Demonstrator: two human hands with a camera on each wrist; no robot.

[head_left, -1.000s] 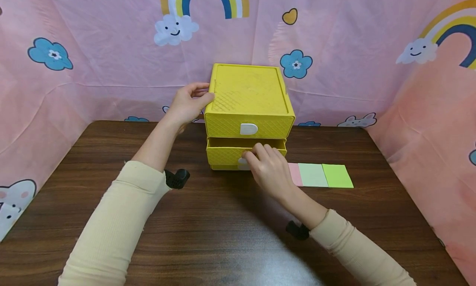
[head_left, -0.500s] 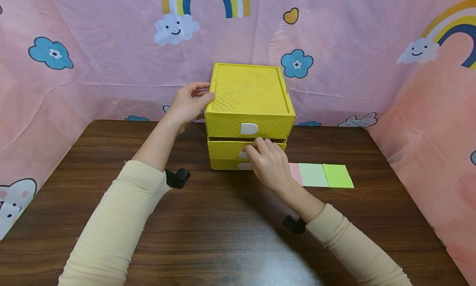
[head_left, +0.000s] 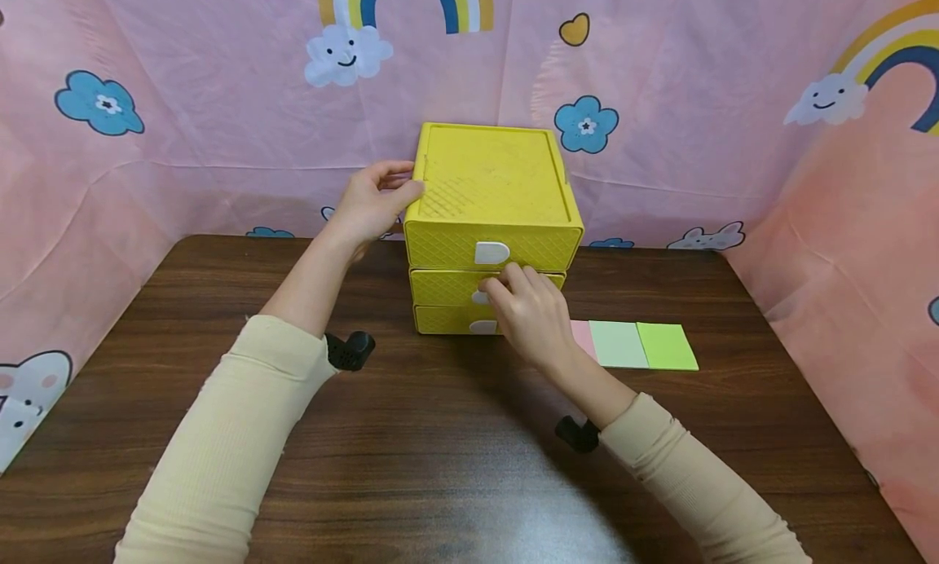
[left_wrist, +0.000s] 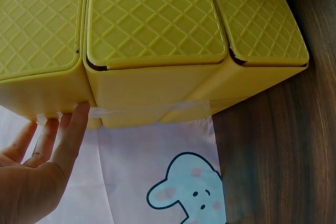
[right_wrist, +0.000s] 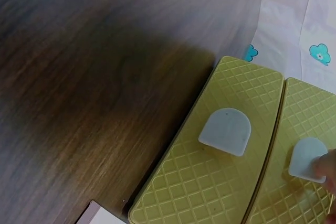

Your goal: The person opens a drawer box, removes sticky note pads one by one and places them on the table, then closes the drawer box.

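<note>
A yellow drawer box (head_left: pixel 491 177) with three stacked drawers stands toward the back of the table. My left hand (head_left: pixel 370 205) steadies its left side, fingers extended along the wall and thumb at the top edge. Up close, the left wrist view shows those fingertips (left_wrist: pixel 81 114) against the side panel. My right hand (head_left: pixel 534 315) is at the middle drawer (head_left: pixel 443 288), fingers curled at its white handle (right_wrist: pixel 304 157); only a fingertip or two show in the right wrist view. All the drawers sit flush. White handles also mark the top drawer (head_left: pixel 440 246) and bottom drawer (right_wrist: pixel 210 177).
To the right of the box, pink (head_left: pixel 584 337), pale green (head_left: pixel 619 345) and lime (head_left: pixel 666 346) paper squares lie in a row on the dark wooden table (head_left: pixel 411 466). A pink printed cloth (head_left: pixel 242 132) hangs behind and around the table.
The middle drawer, standing partly out a second ago, has slid back flush with the box. My right hand moved forward with it. The left hand has stayed in place.
</note>
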